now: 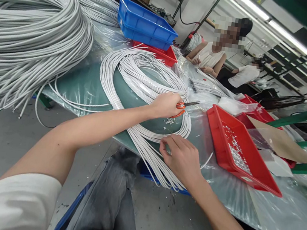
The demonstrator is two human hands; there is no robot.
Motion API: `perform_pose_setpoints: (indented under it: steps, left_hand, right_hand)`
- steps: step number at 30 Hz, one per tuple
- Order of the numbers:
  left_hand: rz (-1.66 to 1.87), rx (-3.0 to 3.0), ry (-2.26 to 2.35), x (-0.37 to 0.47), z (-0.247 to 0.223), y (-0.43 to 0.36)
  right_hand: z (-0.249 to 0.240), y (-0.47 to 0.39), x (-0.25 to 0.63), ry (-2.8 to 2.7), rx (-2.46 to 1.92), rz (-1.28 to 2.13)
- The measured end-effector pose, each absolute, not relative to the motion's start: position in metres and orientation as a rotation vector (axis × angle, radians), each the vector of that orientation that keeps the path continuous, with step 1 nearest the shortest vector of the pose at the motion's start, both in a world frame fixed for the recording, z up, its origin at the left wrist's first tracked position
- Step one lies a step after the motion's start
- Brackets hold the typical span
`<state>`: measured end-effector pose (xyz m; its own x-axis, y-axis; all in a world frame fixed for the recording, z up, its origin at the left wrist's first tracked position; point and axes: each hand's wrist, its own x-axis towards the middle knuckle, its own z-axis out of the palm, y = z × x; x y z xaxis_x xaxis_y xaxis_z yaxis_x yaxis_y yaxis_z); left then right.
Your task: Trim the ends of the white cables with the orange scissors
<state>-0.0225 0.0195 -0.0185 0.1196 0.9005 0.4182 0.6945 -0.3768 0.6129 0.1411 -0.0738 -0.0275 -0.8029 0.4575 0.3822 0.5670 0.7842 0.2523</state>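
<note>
My left hand (166, 104) is closed on a pair of scissors (182, 109) with orange handles. The dark blades point right, over the coiled bundle of white cables (108, 71) on the table. Small silvery bits (170, 121) lie inside the coil, just under the scissors. My right hand (181, 158) is at the near side of the coil, its fingers curled in a pinch above the loose cable ends (159, 171). What the fingertips hold, if anything, is hidden. A short length of white cable (207, 160) sticks out to the right of this hand.
A red tray (215, 139) with small silvery parts stands on the right. Blue trays (147, 23) sit on a red one (171, 56) behind the coil. A large heap of grey cable coils (39, 30) fills the left. Two people (211, 58) sit at the far side.
</note>
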Motion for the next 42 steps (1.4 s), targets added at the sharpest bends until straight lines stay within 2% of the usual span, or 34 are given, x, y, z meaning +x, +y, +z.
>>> perform_pose_setpoints:
  steps: [4, 7, 14, 17, 23, 32, 37, 42]
  left_hand:
    - [1.11, 2.121, 1.576, -0.024, -0.018, 0.02]
    - [1.088, 2.122, 1.597, -0.025, -0.018, 0.021]
    - [1.104, 2.12, 1.646, -0.029, -0.015, 0.023]
    - [1.121, 2.127, 1.658, -0.029, -0.013, 0.023]
    - [1.072, 2.098, 1.715, -0.03, -0.008, 0.02]
    - [1.049, 2.124, 1.72, -0.03, -0.006, 0.018]
    - [1.057, 2.139, 1.719, -0.03, -0.007, 0.02]
    - [1.066, 2.141, 1.722, -0.03, -0.009, 0.023]
  right_hand:
    - [-0.029, -0.07, 0.14, -2.679, -0.746, -0.579]
    - [-0.032, -0.068, 0.142, -2.651, -0.724, -0.495]
    - [-0.035, -0.044, 0.155, -2.438, -0.986, 0.381]
    - [-0.036, -0.007, 0.158, -2.259, -1.164, 0.516]
    - [-0.042, 0.065, 0.159, -2.299, -1.237, 0.589]
    - [-0.042, 0.067, 0.161, -2.345, -1.219, 0.513]
    - [-0.02, 0.027, 0.178, -2.316, -1.227, 0.41]
    - [-0.01, -0.075, 0.202, -2.755, -1.212, 0.332]
